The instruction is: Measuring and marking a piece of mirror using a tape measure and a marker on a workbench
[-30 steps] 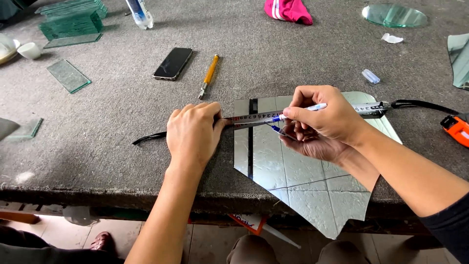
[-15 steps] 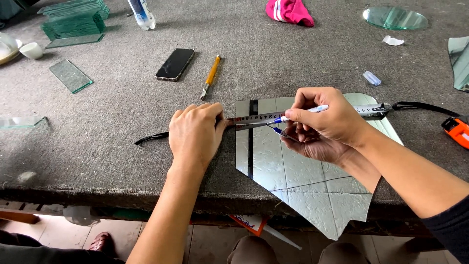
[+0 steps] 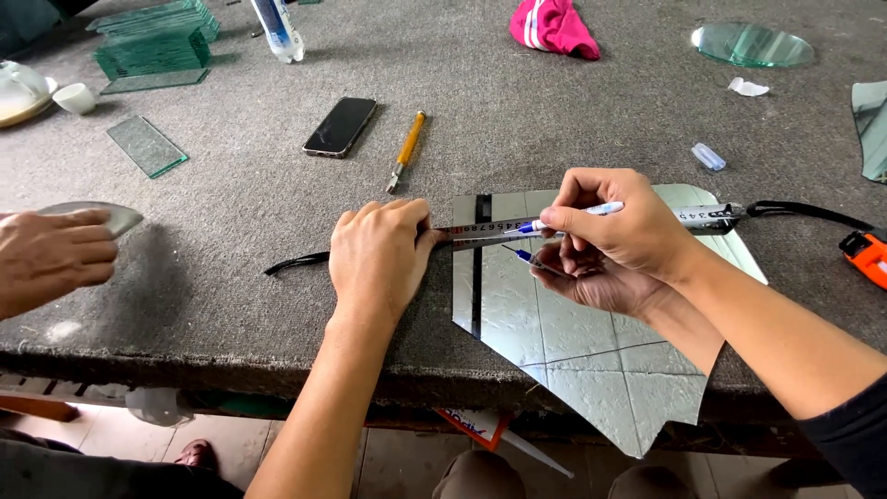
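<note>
A glass workshop — felt-covered bench [image 3: 231,212], stacked glass panes [image 3: 152,46], cutter [image 3: 407,148].

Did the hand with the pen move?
No. The right hand holds the pen at the same spot on the tape measure, over the mirror piece.

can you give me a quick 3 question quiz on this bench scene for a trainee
1. True or false: the left hand presses the tape measure blade onto the mirror piece.
2. What does the right hand hold? A) yellow-handled cutter B) marker pen C) phone
3. What lies just left of the yellow-handled cutter?

Key: 1 true; 2 B, the marker pen; 3 the black phone.
</note>
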